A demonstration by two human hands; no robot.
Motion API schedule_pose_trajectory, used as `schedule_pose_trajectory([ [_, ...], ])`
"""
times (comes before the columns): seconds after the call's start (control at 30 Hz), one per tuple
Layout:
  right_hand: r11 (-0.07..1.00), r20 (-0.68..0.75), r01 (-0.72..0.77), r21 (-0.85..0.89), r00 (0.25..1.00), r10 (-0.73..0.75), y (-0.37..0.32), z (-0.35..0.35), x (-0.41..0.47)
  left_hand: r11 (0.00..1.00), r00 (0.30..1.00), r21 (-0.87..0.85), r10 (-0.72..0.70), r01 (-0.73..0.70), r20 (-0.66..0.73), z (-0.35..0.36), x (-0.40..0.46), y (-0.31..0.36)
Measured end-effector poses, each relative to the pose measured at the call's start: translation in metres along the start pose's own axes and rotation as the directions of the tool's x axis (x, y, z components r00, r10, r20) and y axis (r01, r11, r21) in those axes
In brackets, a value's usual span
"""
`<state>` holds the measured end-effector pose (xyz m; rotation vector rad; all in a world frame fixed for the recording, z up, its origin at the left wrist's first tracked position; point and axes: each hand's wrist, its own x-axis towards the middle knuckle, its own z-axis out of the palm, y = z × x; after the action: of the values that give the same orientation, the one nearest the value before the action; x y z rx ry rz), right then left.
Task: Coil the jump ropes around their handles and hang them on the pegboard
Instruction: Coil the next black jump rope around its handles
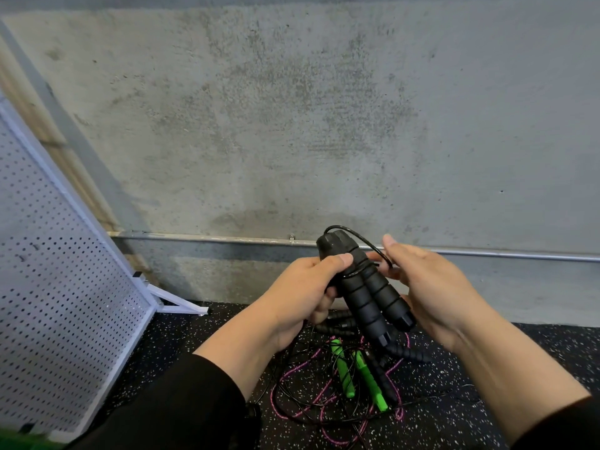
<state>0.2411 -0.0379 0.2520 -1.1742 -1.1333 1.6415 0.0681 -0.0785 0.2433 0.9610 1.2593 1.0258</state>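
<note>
A bare concrete wall (292, 125) backs a speckled rubber floor (487, 401), with a white pegboard (58, 287) leaning at the left on its stand. A person holds a pair of black foam handles (370, 297) side by side at chest height, tops tilted away toward the wall. The left hand (302, 293) is clenched around the handles near their upper end, thumb laid across them; the right hand (431, 287) pinches the thin black cord (350, 233), which arcs off the handle tops and crosses the grips in a few turns. Below, on the floor, a tangle waits — green handles (360, 375), a pink rope (292, 407), more black handles (389, 368) and loose cord.

The winding looks only begun. The likely trouble: the slick cord may slide along the foam and spring loose if tension drops, and the trailing length — apparently running down into the pile — could snag the other ropes and drag them up. Loose turns would also sit badly on a peg.
</note>
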Motion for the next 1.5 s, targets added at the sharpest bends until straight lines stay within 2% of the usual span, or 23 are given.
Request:
schedule_pose_trajectory([
  [0.07,0.999,-0.015,-0.045,0.020,0.999,0.045,0.003,0.002,-0.001,1.000,1.000,-0.007,0.022,-0.022,0.013,0.002,0.000,-0.001],
  [0.2,0.981,0.092,-0.177,0.083,0.981,0.169,-0.002,0.005,-0.009,0.998,0.997,-0.028,0.064,-0.063,0.043,0.000,0.000,0.000],
  [0.37,0.933,0.245,-0.358,0.030,0.908,0.341,-0.005,0.001,-0.011,0.996,0.993,-0.028,0.084,-0.082,0.080,-0.004,0.000,-0.004],
  [0.5,0.911,0.366,-0.412,-0.027,0.844,0.393,-0.003,0.000,-0.013,0.995,0.991,0.042,0.081,-0.086,0.111,-0.009,0.000,-0.005],
  [0.6,0.933,0.363,-0.356,-0.043,0.865,0.347,-0.005,0.002,-0.016,0.988,0.990,0.124,0.077,-0.091,0.119,-0.012,0.001,-0.004],
  [0.7,0.969,0.275,-0.246,-0.014,0.931,0.240,-0.005,0.005,-0.016,0.965,0.995,0.251,0.056,-0.075,0.079,-0.017,0.003,0.000],
  [0.77,0.986,0.212,-0.163,-0.021,0.964,0.164,-0.005,0.004,-0.015,0.949,0.999,0.316,0.000,-0.012,0.037,-0.020,0.003,0.002],
  [0.83,0.992,0.168,-0.079,-0.097,0.981,0.095,-0.004,0.000,-0.012,0.948,0.996,0.307,-0.091,0.080,0.020,-0.022,0.002,0.005],
  [0.87,0.981,0.149,-0.031,-0.190,0.987,0.060,-0.005,-0.003,-0.011,0.945,0.991,0.304,-0.132,0.120,0.021,-0.022,0.001,0.006],
  [0.97,0.858,0.092,0.094,-0.505,0.994,-0.055,-0.003,-0.010,-0.004,0.930,0.978,0.318,-0.204,0.182,0.038,-0.024,0.001,0.007],
  [1.03,0.814,0.086,0.135,-0.565,0.991,-0.105,0.002,-0.011,0.000,0.924,0.972,0.322,-0.230,0.206,0.040,-0.024,0.001,0.006],
  [1.1,0.727,0.088,0.201,-0.657,0.978,-0.190,0.008,-0.010,0.003,0.935,0.968,0.271,-0.248,0.228,0.042,-0.024,0.002,0.006],
  [1.17,0.594,0.116,0.270,-0.758,0.952,-0.285,0.013,-0.006,0.004,0.959,0.966,0.144,-0.252,0.242,0.051,-0.023,0.004,0.005],
  [1.27,0.335,0.194,0.349,-0.875,0.888,-0.417,0.020,0.005,0.001,0.968,0.966,-0.027,-0.247,0.250,0.077,-0.020,0.006,0.003],
  [1.4,0.000,0.256,0.291,-0.957,0.842,-0.475,0.036,0.018,-0.002,0.968,0.971,-0.080,-0.237,0.238,0.021,-0.012,0.005,-0.005],
  [1.43,-0.052,0.281,0.292,-0.955,0.835,-0.473,0.040,0.020,-0.002,0.968,0.972,-0.091,-0.235,0.233,-0.016,-0.010,0.006,-0.007],
  [1.5,-0.078,0.318,0.321,-0.944,0.819,-0.478,0.046,0.024,-0.001,0.969,0.969,-0.124,-0.225,0.213,-0.101,-0.008,0.006,-0.009],
])
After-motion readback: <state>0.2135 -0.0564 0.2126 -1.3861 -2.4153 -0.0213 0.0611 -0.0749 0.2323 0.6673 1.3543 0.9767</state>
